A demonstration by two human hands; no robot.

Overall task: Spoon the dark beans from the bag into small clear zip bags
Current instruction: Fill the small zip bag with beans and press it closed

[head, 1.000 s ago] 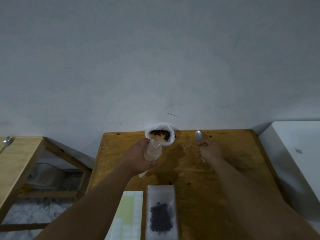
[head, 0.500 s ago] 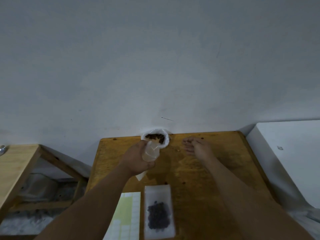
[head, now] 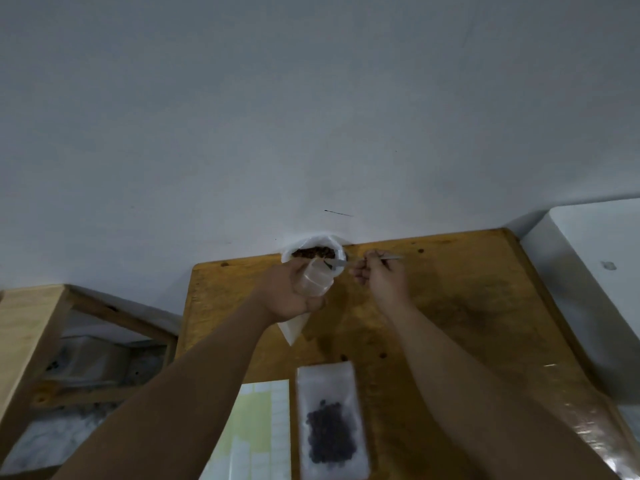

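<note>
The small bag [head: 317,284] is gripped in the curled left hand [head: 292,294], mouth up, right beside the bean bag [head: 313,245] at the table's [head: 450,306] back edge — likely so little is spilled — while the spoon [head: 341,262] is pinched in the right hand [head: 381,278], its bowl at that mouth.

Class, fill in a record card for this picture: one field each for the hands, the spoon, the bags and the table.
left hand: grips a small clear zip bag, mouth open
right hand: pinches the spoon, bowl at that bag's mouth
bean bag: open, dark beans showing, at the table far edge
filled zip bag: flat on the table, near edge
gridded sheet: left of the filled bag
</note>
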